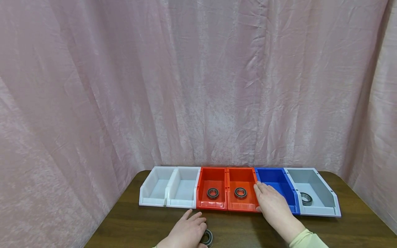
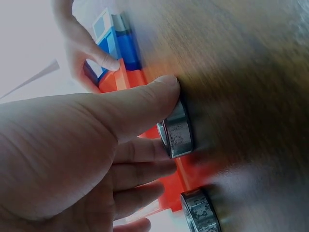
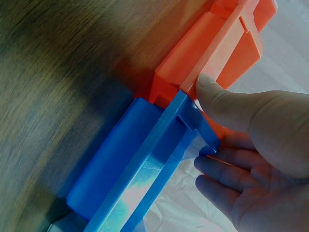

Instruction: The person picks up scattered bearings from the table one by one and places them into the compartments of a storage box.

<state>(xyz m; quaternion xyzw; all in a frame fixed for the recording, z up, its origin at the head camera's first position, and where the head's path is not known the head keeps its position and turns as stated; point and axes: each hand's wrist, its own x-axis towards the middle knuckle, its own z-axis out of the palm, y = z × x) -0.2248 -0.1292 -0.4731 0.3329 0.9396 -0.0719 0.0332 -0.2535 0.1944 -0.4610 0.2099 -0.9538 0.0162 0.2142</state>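
A ball bearing [image 2: 179,137] on the counter [image 1: 235,229] is pinched between thumb and fingers of the left hand [image 1: 187,230]; the right red bin [image 1: 243,207] is touched by the straight-fingered right hand [image 1: 275,204]. A level lift is advised.

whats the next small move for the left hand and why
The left hand should probably pinch firmly and lift the round, dark-and-silver metal bearing: thumb and fingers sit around its edge, while it appears to rest on the brown wooden table.
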